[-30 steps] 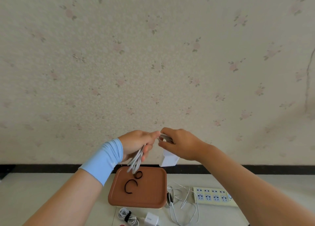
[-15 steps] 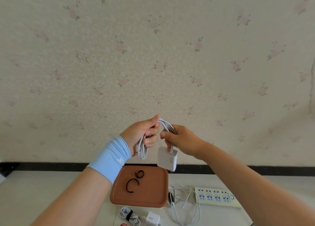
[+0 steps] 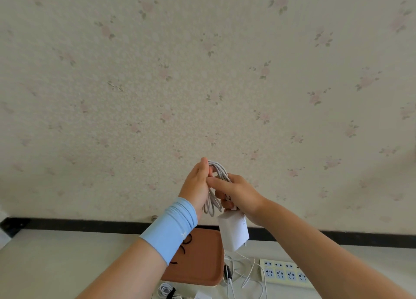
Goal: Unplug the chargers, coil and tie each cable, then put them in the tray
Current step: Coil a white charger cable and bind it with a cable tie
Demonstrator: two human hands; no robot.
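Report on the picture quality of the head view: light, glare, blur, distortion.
Head view: soft, even light, no glare or hard shadows on the wall; wide-angle stretch swells the forearms toward the bottom corners; left hand, right hand, coiled cable and charger look fairly sharp; the tray and power strip sit low in frame; the bottom edge crops a tied cable.

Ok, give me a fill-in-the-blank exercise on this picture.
The left hand and right hand both hold a coiled white ____.
The white charger hangs just below the ____ hand.
The power strip lies on the ____ side of the tray.
The sleeve on the left wrist is light ____.
Missing words: cable; right; right; blue.
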